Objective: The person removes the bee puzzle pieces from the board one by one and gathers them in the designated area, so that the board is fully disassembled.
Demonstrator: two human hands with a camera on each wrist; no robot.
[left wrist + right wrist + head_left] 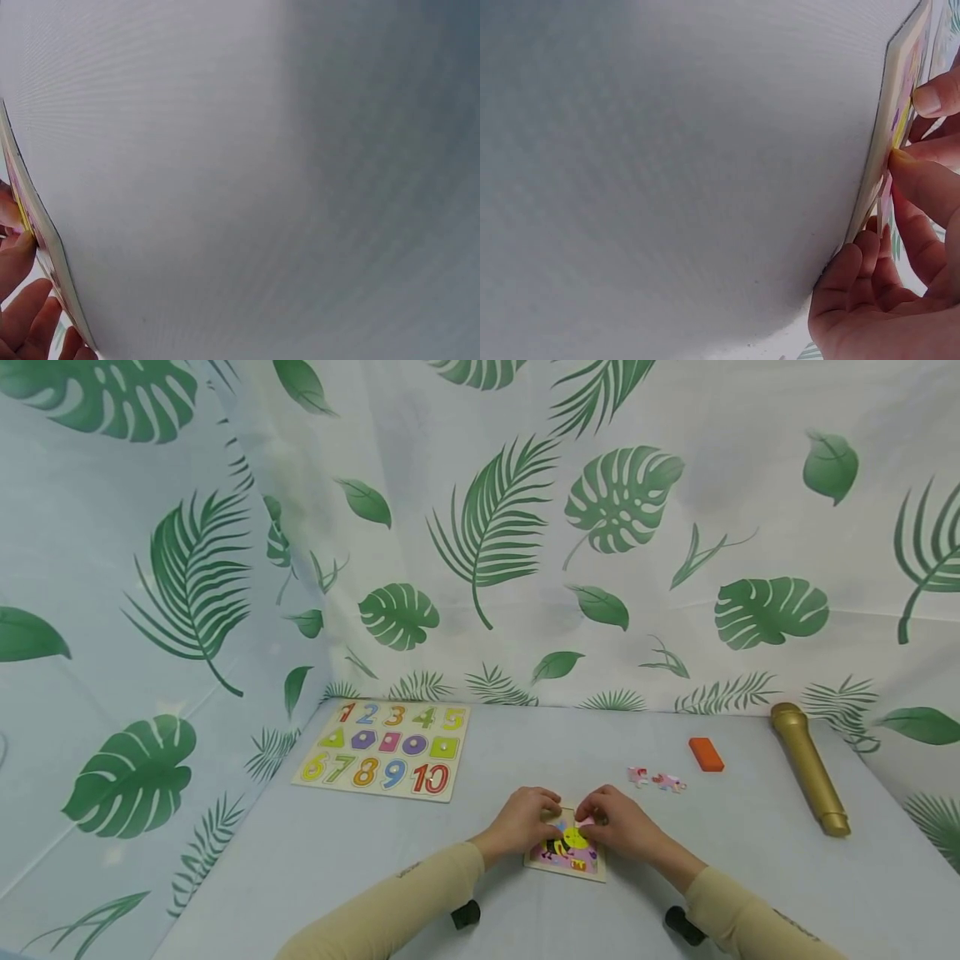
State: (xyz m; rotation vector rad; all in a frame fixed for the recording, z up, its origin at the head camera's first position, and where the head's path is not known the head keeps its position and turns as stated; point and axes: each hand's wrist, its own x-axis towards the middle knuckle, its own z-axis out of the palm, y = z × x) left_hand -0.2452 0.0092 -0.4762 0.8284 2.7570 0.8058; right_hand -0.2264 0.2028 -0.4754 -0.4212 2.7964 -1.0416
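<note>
A small wooden bee jigsaw puzzle [564,872] with a pale frame lies on the table between both hands. My left hand [521,822] holds it from the left, thumb on the yellow bee picture and other fingers along the frame's edge. From the right, my right hand [624,824] reaches over the puzzle. In the right wrist view its thumb and forefinger pinch a thin pink puzzle piece [886,206], tilted up from the frame; the other fingers rest by the board's edge. Two loose puzzle pieces [669,782] lie beyond the right hand.
A wooden number and shape board [401,763] lies at the back left. An orange block [707,755] and a gold microphone-shaped object [812,772] are at the right. Leaf-patterned cloth [525,635] hangs behind the white-covered table [360,852].
</note>
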